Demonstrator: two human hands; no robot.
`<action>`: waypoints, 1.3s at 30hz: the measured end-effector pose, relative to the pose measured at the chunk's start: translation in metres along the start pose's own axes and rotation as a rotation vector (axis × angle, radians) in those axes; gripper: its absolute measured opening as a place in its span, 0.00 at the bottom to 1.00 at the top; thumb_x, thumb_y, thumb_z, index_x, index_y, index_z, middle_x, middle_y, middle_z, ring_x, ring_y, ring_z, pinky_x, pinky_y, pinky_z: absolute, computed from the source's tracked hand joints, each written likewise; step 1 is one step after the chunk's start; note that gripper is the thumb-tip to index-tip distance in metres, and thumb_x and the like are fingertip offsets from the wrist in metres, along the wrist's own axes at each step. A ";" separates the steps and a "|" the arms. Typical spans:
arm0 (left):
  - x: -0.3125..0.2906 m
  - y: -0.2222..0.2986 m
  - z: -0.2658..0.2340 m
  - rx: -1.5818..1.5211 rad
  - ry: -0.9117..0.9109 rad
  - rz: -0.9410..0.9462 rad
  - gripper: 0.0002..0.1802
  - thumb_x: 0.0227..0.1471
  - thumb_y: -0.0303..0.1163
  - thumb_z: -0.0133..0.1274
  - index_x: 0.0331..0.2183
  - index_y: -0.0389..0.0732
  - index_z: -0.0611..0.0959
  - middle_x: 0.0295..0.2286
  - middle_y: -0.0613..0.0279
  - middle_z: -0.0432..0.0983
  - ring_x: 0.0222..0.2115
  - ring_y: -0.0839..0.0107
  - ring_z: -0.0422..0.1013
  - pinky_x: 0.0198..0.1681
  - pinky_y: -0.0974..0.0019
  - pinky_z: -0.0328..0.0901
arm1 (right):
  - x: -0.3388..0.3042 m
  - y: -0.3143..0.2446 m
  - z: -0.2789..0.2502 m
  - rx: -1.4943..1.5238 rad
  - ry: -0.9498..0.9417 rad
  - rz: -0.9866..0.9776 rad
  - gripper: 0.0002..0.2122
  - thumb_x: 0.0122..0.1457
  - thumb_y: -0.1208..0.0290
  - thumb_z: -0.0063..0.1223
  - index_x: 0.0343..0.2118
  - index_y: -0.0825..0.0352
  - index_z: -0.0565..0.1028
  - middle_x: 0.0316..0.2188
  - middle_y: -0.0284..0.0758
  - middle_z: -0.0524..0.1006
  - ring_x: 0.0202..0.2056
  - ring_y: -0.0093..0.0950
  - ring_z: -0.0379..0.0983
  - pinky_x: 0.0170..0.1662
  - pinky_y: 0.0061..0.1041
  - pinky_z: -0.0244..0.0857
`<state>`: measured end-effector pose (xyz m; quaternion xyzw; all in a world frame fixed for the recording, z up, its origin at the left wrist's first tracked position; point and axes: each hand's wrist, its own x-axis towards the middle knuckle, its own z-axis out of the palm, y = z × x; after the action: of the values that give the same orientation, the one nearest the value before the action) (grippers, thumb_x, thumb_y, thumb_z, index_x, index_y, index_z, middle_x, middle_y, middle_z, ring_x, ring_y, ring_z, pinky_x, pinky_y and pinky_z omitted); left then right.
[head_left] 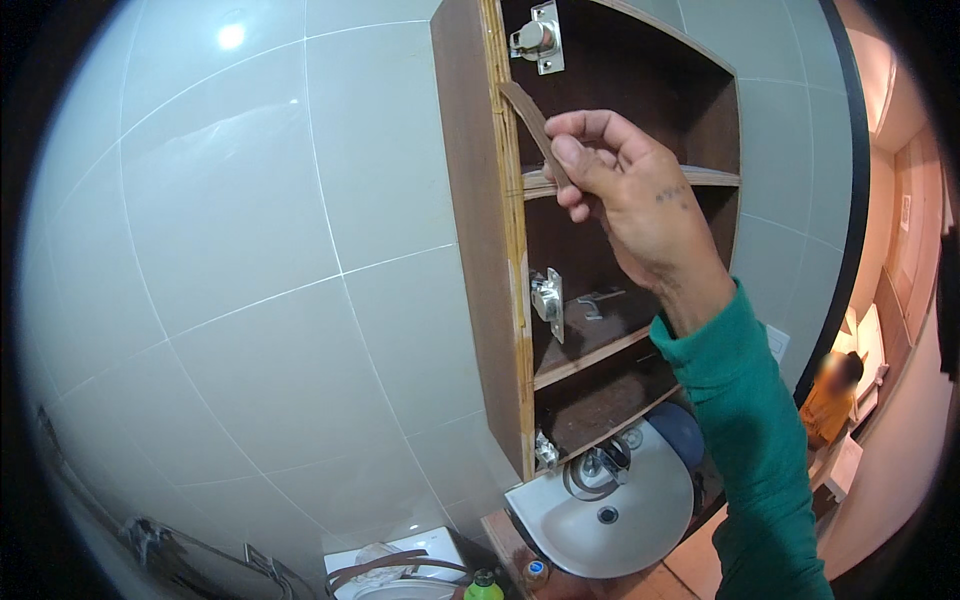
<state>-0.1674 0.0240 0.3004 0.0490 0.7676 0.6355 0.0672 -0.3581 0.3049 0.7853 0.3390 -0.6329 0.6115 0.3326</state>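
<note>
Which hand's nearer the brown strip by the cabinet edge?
Right. The right hand pinches the brown strip near its lower end, between thumb and fingers. The left hand is out of view; its position can't be told.

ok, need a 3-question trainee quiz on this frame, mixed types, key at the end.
1. Multiple choice: how does the right hand hold the brown strip?
A) in a full fist
B) in a pinch
C) on a flat palm

2. True or false: the white sink is lower than the open cabinet.

3. Short answer: which edge of the cabinet is the strip's upper end at?

Key:
1. B
2. True
3. The left front edge; whether the strip is stuck there cannot be told.
</note>
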 end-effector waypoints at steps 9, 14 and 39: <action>-0.004 0.000 0.000 0.030 0.011 0.030 0.43 0.51 0.37 0.77 0.62 0.33 0.74 0.50 0.54 0.83 0.51 0.65 0.78 0.57 0.58 0.72 | -0.012 -0.006 -0.002 -0.239 -0.039 -0.039 0.10 0.71 0.72 0.60 0.50 0.70 0.80 0.34 0.31 0.82 0.31 0.17 0.79 0.35 0.18 0.77; -0.002 -0.010 -0.006 0.046 0.038 -0.041 0.44 0.51 0.37 0.77 0.62 0.33 0.74 0.46 0.57 0.83 0.46 0.67 0.79 0.51 0.61 0.75 | -0.007 0.001 0.000 -0.182 -0.022 -0.169 0.10 0.71 0.71 0.60 0.50 0.70 0.81 0.34 0.33 0.83 0.32 0.18 0.80 0.36 0.19 0.78; -0.001 0.005 -0.008 -0.023 -0.014 0.013 0.42 0.51 0.37 0.77 0.60 0.32 0.75 0.48 0.57 0.83 0.49 0.67 0.77 0.55 0.60 0.72 | -0.042 -0.026 -0.016 -0.329 -0.037 -0.043 0.11 0.70 0.71 0.59 0.50 0.71 0.81 0.34 0.33 0.83 0.34 0.18 0.79 0.38 0.19 0.75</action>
<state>-0.1682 0.0173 0.3071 0.0576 0.7595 0.6443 0.0688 -0.3130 0.3213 0.7648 0.3045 -0.7230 0.4860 0.3850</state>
